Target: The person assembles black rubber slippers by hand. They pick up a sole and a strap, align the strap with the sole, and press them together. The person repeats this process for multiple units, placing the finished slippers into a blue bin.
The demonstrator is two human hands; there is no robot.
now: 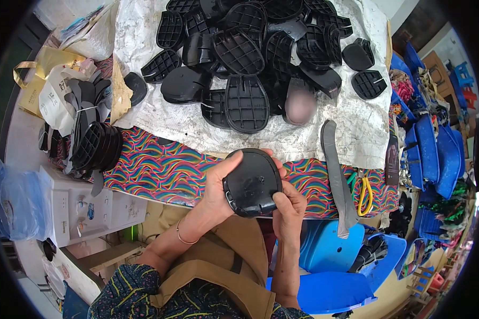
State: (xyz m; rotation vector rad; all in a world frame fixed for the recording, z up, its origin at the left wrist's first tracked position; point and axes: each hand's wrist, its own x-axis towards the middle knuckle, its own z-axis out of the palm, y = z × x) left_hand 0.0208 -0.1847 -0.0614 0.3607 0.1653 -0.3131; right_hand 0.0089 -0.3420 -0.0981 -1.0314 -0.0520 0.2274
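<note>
Piece (pixel 256 186), black and domed, was up off the printed cloth (pixel 159 162), on the near side of the pile (pixel 239 50), smooth face up. Left hand (pixel 218 183) was curled round its left edge, thumb on the rim; right hand (pixel 291 206) pinched its lower right edge, thumb on top.

Progress (judged): one piece in work, finish not evident. Many similar pieces lay in the pile, some grid side up, some smooth side up; likely most of the work was left, though the pile could equally have held handled ones. Stack (pixel 97 149), left of the pile, was neatly gathered; done or waiting, could not tell. Strip (pixel 335 170) and scissors (pixel 365 196), on the near right of the pile, were untouched.

Hard to make out: the piece's underside; whose fingertips showed at its far right edge; one item at the pile's near right, blurred pale; the pile's far side, cut off by the frame
</note>
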